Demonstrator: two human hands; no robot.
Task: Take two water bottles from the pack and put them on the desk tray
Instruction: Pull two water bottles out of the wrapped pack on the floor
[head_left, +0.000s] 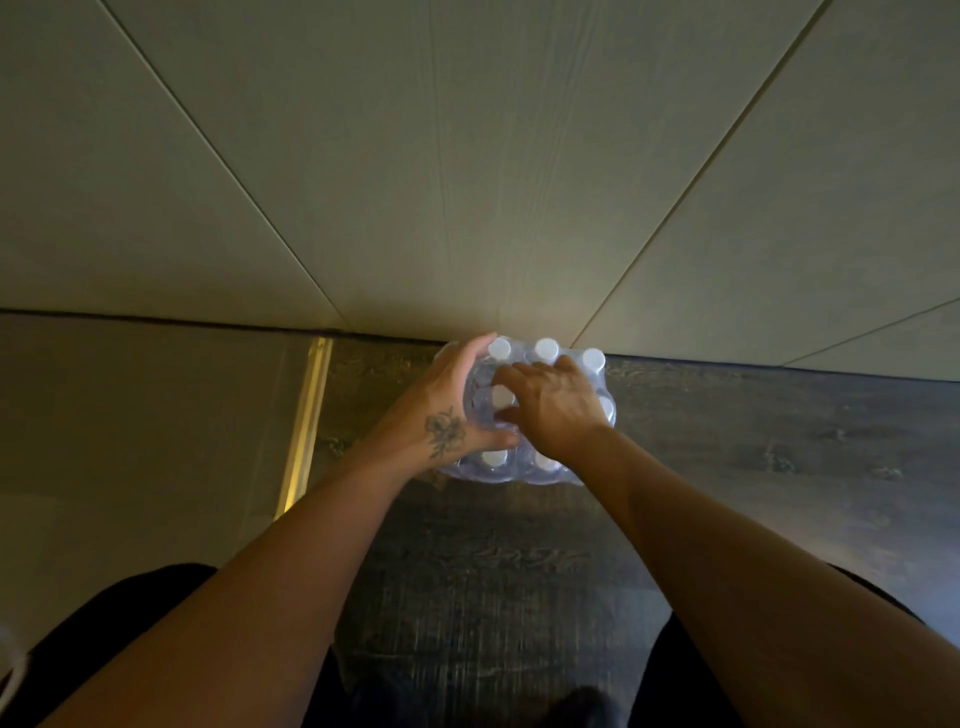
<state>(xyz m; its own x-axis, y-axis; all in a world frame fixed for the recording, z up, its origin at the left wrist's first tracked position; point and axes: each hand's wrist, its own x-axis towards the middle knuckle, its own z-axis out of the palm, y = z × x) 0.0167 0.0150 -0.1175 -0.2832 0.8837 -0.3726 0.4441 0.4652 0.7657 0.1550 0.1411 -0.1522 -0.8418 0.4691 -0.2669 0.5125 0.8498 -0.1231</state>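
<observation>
A shrink-wrapped pack of water bottles (569, 475) with white caps stands on the dark wood floor against the wall. My left hand (447, 410), with a flower tattoo, curls round the pack's left side, fingers over the top edge. My right hand (553, 402) lies on top of the pack, fingers bent around a white-capped bottle (500, 399) in the middle row. Whether the bottle is gripped firmly is unclear. Several caps (546, 347) show behind the hands. No desk tray is in view.
A pale panelled wall (467, 156) rises right behind the pack. A brass floor strip (306, 421) runs on the left, dividing grey flooring (130, 441) from the dark wood floor (779, 441). My dark-clothed legs fill the bottom corners.
</observation>
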